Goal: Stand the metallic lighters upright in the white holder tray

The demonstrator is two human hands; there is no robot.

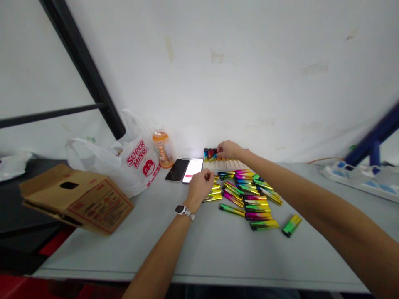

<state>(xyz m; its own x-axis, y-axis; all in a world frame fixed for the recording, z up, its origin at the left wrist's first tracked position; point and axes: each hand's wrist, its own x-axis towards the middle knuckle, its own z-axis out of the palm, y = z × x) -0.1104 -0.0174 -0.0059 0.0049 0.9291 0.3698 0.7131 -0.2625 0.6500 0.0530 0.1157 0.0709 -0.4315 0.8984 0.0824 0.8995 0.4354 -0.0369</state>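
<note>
A white wall [199, 74] fills the back, with a slanted black post [87, 70] on the left and a blue one on the right. Against the wall stands a grey worktop [218, 257].

At its left side sits a white bag [116, 174] with red "SUPER MING" print, and in front of it a brown box [96, 203], tilted, with an oval hole and red print. A white power strip [361, 181] lies at the far right. Beside the bag stands an upright bottle [163, 150] of orange drink with a pale cap.

Next come two phones side by side, one dark [176, 170], one lit [192, 169], then a pale tray [215, 165] close to the wall, with lighters standing along its back.

The right hand [230, 150] is over the tray, fingers bent down to these lighters; whether it pinches one cannot be told. The left hand [199, 187] is near the lit phone, fingers curled inward; its grip is hidden.

Many shiny loose lighters [257, 199] in green, yellow and magenta lie before the tray, between the forearms, one [292, 225] apart at the right. A silver-banded watch [180, 209] circles the left wrist.
</note>
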